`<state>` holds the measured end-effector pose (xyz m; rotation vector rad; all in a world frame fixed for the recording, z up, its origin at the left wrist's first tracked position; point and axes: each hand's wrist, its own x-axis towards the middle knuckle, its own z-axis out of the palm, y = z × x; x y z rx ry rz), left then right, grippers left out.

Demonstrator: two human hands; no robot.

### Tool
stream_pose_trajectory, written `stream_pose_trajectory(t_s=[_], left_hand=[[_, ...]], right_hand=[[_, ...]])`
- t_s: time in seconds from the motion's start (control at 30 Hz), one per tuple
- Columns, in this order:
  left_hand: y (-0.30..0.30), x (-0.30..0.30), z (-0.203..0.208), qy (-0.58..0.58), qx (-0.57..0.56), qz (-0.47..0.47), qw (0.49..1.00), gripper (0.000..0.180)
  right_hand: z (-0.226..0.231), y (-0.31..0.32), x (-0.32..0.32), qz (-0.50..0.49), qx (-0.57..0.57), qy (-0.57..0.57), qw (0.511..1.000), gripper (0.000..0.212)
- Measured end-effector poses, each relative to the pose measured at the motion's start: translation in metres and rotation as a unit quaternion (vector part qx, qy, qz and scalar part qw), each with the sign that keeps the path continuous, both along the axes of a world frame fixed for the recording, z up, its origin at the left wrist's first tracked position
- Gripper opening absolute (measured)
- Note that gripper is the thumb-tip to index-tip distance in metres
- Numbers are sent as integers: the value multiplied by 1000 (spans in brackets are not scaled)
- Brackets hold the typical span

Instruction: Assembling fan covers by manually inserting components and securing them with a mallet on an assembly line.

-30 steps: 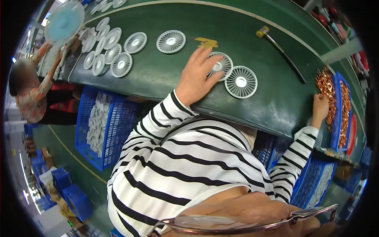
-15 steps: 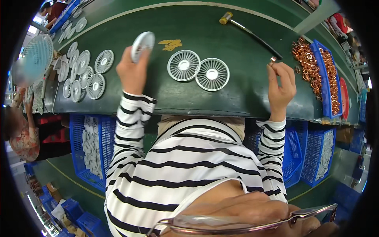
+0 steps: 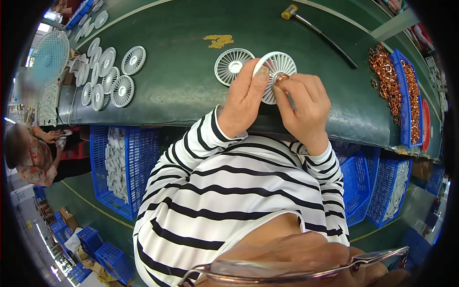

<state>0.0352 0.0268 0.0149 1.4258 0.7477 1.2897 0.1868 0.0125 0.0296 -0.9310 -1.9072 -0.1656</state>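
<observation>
The right hand (image 3: 306,105) pinches a small, shiny, copper-coloured ring (image 3: 280,79) at the middle of a round, white, spoked disc (image 3: 283,62). The left hand (image 3: 243,100) grasps the tilted disc's rim, thumb in front; its other fingers are mostly hidden. Both parts are above the near edge of the dark green bench (image 3: 177,62). A yellow-headed, black-handled hammer (image 3: 322,34) lies toward the far edge; loose copper-coloured rings (image 3: 385,79) lie toward the right end.

White wheel (image 3: 284,62), coppery ring (image 3: 281,78), black-striped white sleeves (image 3: 203,137)
</observation>
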Motion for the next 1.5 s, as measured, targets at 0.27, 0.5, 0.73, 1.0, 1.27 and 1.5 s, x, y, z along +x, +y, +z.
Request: stream_pose_trajectory(t_s=[0.27,0.5,0.73,1.0,1.27,1.5], left_hand=[[0,-1,-18,61,-18,-9,998,21],[-4,-18,12,-84,-196,-146,966,45],[-11,-18,-2,-72,-228,-206,949,42],[-16,-21,-1,-86,-227,-231,942,45],[-16,-10,-4,-112,-268,-214,933,41],[9,-40,-18,136,156,229,951,35]], right_hand=[[-13,-3,-5,-100,-73,10,992,16],[7,-13,13,-40,-92,-55,993,26],[11,-16,26,58,-97,-53,992,27],[-5,-28,20,88,-122,43,988,34],[-12,-36,16,-3,-116,46,992,33],[-9,13,116,-253,-222,123,934,36]])
